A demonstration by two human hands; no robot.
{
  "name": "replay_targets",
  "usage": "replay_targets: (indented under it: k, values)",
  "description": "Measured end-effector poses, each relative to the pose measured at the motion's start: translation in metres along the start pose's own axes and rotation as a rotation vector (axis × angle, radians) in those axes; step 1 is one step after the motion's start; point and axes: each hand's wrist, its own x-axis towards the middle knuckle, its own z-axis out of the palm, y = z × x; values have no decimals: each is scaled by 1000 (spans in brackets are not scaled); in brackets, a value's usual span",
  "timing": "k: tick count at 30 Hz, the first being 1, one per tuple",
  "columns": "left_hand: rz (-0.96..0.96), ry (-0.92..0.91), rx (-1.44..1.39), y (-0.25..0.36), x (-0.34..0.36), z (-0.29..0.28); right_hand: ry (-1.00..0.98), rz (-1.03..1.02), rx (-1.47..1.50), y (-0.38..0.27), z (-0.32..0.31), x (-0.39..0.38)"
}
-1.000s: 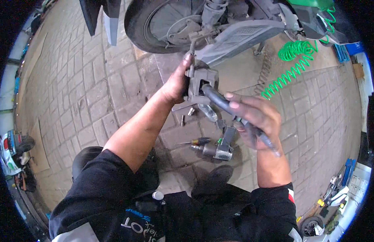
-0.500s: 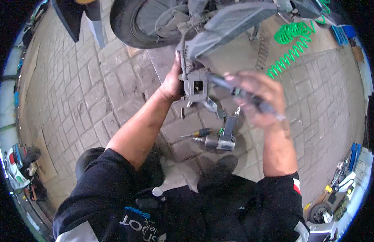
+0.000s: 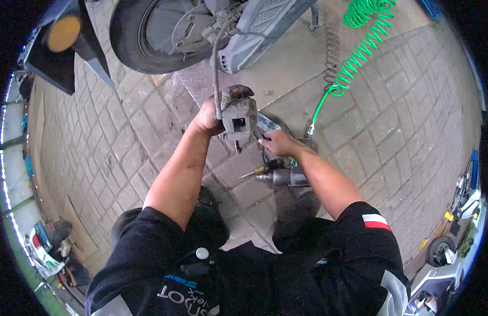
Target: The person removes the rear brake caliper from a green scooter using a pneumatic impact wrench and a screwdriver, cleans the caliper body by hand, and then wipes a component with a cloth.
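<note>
My left hand (image 3: pixel 204 117) is closed around a grey brake caliper (image 3: pixel 245 109), raised over the paving. The caliper has a square opening, and a ribbed-sleeved brake hose (image 3: pixel 216 66) runs up from it toward the wheel. Low on the caliper's right side, my right hand (image 3: pixel 278 144) is closed with its fingers pinched together. What it grips is too small and hidden to name. A grey-blue flat piece (image 3: pixel 268 124) shows just above those fingers. Under my right wrist lies an air impact wrench (image 3: pixel 279 178), partly covered by my forearm. A screwdriver (image 3: pixel 253 172) lies beside its nose.
Above the caliper stands a scooter's wheel (image 3: pixel 129 45) with grey bodywork (image 3: pixel 262 31). A coiled green air hose (image 3: pixel 351 68) stretches down to the impact wrench. A dark stand-like object (image 3: pixel 54 60) is at upper left. Shelves with parts line both sides.
My right hand has dropped down and left to beside the caliper; the dark long tool it held is no longer visible in it. My left hand and the caliper sit slightly further left and lower.
</note>
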Motion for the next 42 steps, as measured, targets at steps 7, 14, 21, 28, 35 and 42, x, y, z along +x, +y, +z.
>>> replay_targets:
  k: [7, 14, 21, 28, 35, 42]
  values:
    - [74, 195, 142, -1, 11, -21, 564, -626, 731, -78, -46, -50]
    - [98, 72, 204, 11, 11, -25, 767, -655, 413, -103, -48, -43]
    - [245, -164, 542, 24, 21, -43, 818, -598, 237, -113, -51, -55]
    - [19, -185, 394, 26, 53, -39, 772, -582, 271, -111, -54, -64]
    - [96, 42, 204, -6, 33, -136, 802, -564, 301, -116, -32, -34]
    - [-317, 564, -98, -59, -32, -148, 861, -264, 195, -88, -17, 21]
